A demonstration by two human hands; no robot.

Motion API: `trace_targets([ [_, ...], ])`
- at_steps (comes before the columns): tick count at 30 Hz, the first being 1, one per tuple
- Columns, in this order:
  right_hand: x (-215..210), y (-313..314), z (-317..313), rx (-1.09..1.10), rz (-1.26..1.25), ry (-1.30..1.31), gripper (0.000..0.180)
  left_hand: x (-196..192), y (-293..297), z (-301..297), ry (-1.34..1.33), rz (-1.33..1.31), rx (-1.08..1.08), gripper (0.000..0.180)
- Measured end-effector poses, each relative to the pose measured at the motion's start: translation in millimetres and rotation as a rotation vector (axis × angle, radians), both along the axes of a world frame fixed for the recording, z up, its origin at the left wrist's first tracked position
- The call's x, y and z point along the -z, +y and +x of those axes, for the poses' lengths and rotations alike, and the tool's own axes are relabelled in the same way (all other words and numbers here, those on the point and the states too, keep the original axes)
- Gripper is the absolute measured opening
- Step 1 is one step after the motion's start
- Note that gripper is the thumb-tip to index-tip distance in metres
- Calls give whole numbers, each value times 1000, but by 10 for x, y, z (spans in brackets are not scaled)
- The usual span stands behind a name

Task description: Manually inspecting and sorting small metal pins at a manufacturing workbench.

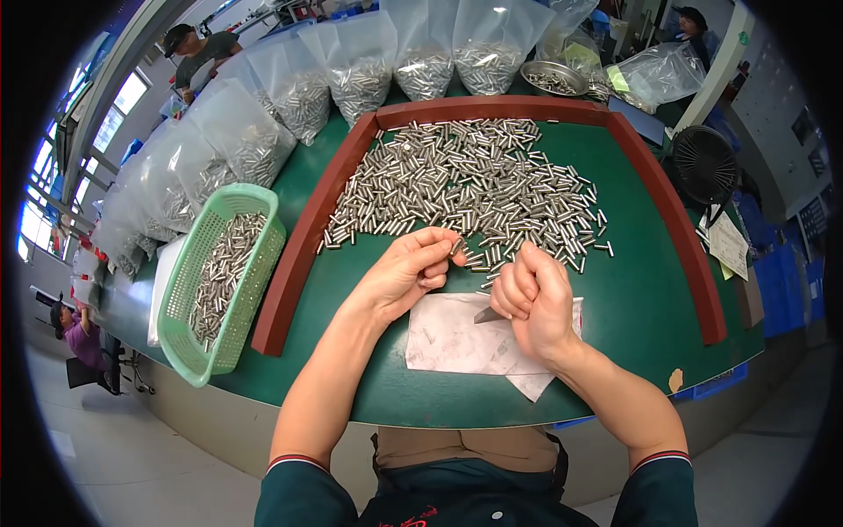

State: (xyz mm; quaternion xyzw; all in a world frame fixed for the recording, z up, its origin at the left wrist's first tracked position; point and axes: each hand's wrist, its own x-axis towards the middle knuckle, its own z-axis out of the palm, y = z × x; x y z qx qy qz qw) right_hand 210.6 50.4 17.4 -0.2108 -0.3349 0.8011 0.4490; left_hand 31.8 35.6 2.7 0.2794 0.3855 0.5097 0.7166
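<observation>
Between its thumb and forefinger, my left hand [411, 266] pinches a small metal pin [456, 247]. My right hand [536, 300] is closed in a fist just to the right. From the underside of that fist sticks out a flat grey blade-like piece [487, 315]; the rest of it is hidden in the palm. Both hands are at the near edge of a wide heap of short shiny metal pins [457, 180] spread on the green table. Below the hands lies a stained whitish cloth [452, 338], partly covered by my right hand.
A dark red wooden frame [303, 237] borders the heap. On the left stands a green plastic basket [173, 307] holding pins. Filled clear bags [358, 66] line the back and left, near a metal bowl [555, 79]. A black fan [704, 165] stands right. Other people sit farther off.
</observation>
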Motion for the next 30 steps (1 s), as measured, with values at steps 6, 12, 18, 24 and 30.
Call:
trace_targets([
  [6, -11, -1, -7, -6, 1, 0, 45, -7, -9, -8, -33, 7, 36, 12],
  [12, -14, -4, 7, -4, -3, 0, 45, -3, -30, 49, 373, 118, -39, 15],
  [18, 13, 9, -6, -3, -5, 4, 45, 47, -74, 310, 1333, 623, -83, 9],
  [24, 6, 10, 2, 1, 7, 1, 45, 1, -71, 299, 1251, 526, -73, 9],
  [30, 1, -2, 0, -10, -1, 2, 45, -4, -30, 82, 258, 107, -45, 6],
])
